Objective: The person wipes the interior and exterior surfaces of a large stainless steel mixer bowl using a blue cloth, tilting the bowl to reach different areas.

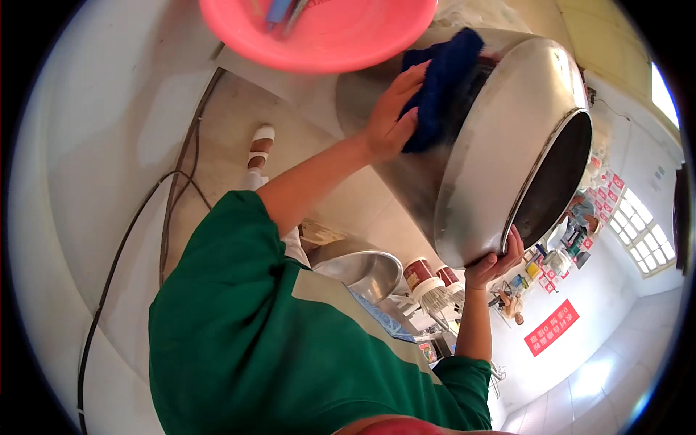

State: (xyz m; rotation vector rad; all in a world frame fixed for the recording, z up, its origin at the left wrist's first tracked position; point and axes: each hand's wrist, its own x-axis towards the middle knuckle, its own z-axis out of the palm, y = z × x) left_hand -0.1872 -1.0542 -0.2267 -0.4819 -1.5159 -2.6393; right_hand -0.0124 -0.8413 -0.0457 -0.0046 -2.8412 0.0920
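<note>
A large stainless steel drum [500, 138], with a round dark mouth [554, 181], lies tilted before me. My left hand [395, 116] presses a dark blue cloth [446, 90] against the drum's side, beside a dark band round it. Its thumb and fingers are on the cloth, some fingertips hidden by the fabric. At the mouth's lower edge, my right hand [496, 262] grips the drum's rim, fingers hooked over the lip and thumb outside. Both arms come out of green sleeves.
A pink basin [326, 54] with a blue-handled tool [279, 11] stands at the top, close to the drum. Below are a metal bowl [362, 272] and red-and-white buckets [422, 279]. A black cable [119, 264] runs along the left. Other people [513, 304] are in the background.
</note>
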